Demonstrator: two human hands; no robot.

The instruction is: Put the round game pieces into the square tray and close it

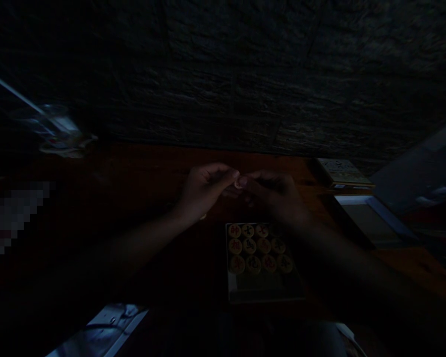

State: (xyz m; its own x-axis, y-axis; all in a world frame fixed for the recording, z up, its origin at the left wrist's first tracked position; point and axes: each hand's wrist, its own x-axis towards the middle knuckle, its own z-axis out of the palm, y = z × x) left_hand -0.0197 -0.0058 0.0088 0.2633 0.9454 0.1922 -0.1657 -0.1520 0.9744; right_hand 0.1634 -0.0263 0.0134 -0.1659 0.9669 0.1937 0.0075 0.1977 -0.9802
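Observation:
My left hand (207, 188) and my right hand (277, 193) meet over the dark wooden table. Between their thumbs and fingers they pinch a small round piece (238, 184), which looks like a xiangqi piece; its face is mostly covered. Below my right hand lies a shallow box (265, 299) holding several round xiangqi pieces (249, 245) in rows, with red or black characters. My right forearm partly shades its upper right corner. The near part of the box shows its bare bottom. Beneath my left wrist a small pale thing (202, 216) peeks out, too dim to name.
An open, shallow tray or box lid (371, 218) lies at the right, with a flat printed box (344, 172) behind it. A clear container (61, 126) stands at the back left. A dark stone-textured wall (223, 89) bounds the table (144, 161) behind.

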